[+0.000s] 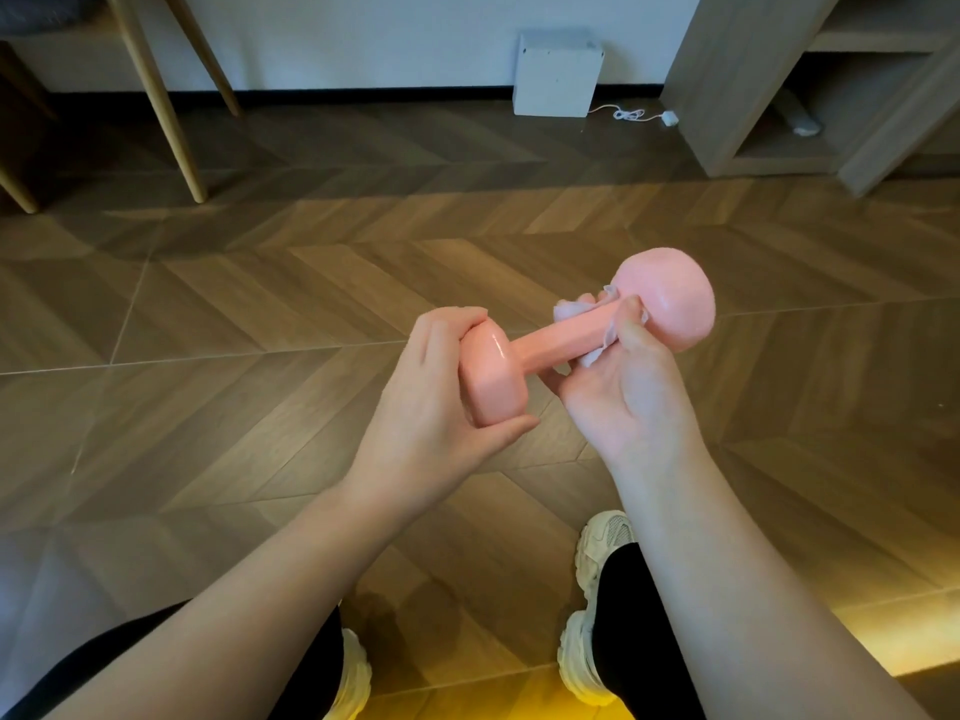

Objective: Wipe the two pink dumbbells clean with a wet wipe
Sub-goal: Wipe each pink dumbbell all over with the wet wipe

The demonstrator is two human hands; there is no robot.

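Observation:
One pink dumbbell is held in the air above the wooden floor, its far head up and to the right. My left hand grips the near, squarish head, fingers over its top and thumb under it. My right hand wraps a crumpled white wet wipe round the handle close to the far round head, with the thumb pressing the wipe onto the bar. Both heads look glossy and wet. Only this one dumbbell is in view.
Below are my legs in black and white sneakers on the herringbone floor. A white box with a cable stands at the wall. Wooden furniture legs are at the far left, a shelf unit at the far right.

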